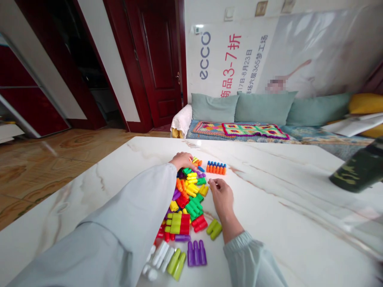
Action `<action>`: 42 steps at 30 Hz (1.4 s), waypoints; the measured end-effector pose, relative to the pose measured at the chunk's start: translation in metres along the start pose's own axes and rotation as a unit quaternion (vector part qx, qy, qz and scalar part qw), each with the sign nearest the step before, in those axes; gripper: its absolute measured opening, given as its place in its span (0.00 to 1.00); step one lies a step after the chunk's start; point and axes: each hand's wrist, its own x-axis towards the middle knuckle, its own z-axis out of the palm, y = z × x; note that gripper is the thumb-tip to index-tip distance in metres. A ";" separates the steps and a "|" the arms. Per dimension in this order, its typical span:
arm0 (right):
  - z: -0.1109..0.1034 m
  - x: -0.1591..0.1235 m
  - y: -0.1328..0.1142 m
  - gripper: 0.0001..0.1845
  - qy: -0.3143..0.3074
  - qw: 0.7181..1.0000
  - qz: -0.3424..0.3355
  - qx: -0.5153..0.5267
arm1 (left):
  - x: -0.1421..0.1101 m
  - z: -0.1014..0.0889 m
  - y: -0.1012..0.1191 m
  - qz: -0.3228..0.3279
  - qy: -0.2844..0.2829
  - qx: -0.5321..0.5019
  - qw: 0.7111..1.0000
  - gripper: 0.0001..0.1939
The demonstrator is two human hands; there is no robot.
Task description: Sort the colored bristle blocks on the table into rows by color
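Note:
A heap of colourful plastic peg-shaped blocks (194, 207) lies on the white marble-patterned table (284, 223). My left hand (182, 160) reaches over the heap's far end, its fingers bent down and slightly apart beside small orange and yellow blocks (197, 162). Its fingertips are partly hidden. My right hand (222, 195) hovers just right of the heap near a yellow block (204, 190), thumb and fingers curled together with nothing visible between them. Beyond it stands a joined row of orange blocks with blue tops (216, 168). A purple three-peg block (196, 253) lies nearest me.
Some white blocks (161, 254) and a lime-green block (176, 264) lie by my left sleeve. A dark green camouflage bottle (357, 169) is at the table's right side. Behind the table is a sofa with green cushions (265, 107); a dark red door (160, 59) stands further left.

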 end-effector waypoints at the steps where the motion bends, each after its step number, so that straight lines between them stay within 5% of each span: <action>1: 0.000 0.000 -0.001 0.23 -0.003 1.000 0.000 -0.001 | 0.000 0.001 -0.001 0.003 0.000 0.003 1.000 0.24; 20: -0.003 -0.001 -0.007 0.18 -0.021 0.999 0.011 -0.034 | -0.014 0.004 -0.006 -0.014 0.044 -0.118 0.992 0.13; 24: -0.004 -0.001 -0.008 0.18 -0.023 0.999 0.009 -0.040 | -0.023 -0.003 -0.008 -0.024 0.103 -0.223 0.969 0.12; 29: -0.005 -0.002 -0.009 0.18 -0.021 0.999 0.010 -0.048 | -0.061 -0.022 -0.010 -0.040 0.167 -0.384 0.907 0.15; 32: -0.003 -0.002 -0.006 0.18 -0.010 0.999 -0.024 -0.041 | -0.102 -0.027 -0.008 -0.060 0.159 -0.510 0.843 0.15; 35: 0.004 -0.001 -0.001 0.18 0.011 0.989 -0.142 -0.027 | -0.143 -0.023 -0.006 -0.136 0.073 -0.809 0.568 0.09; 37: 0.010 -0.001 0.001 0.24 0.004 0.980 -0.192 -0.041 | -0.164 -0.019 -0.005 -0.150 0.046 -0.885 0.439 0.11; 39: 0.013 -0.002 0.002 0.33 -0.037 0.977 -0.198 -0.072 | -0.175 -0.016 -0.006 -0.143 0.039 -0.914 0.377 0.15; 42: 0.014 -0.006 0.000 0.36 -0.150 0.959 -0.212 -0.109 | -0.180 -0.014 -0.006 -0.120 0.033 -0.928 0.351 0.18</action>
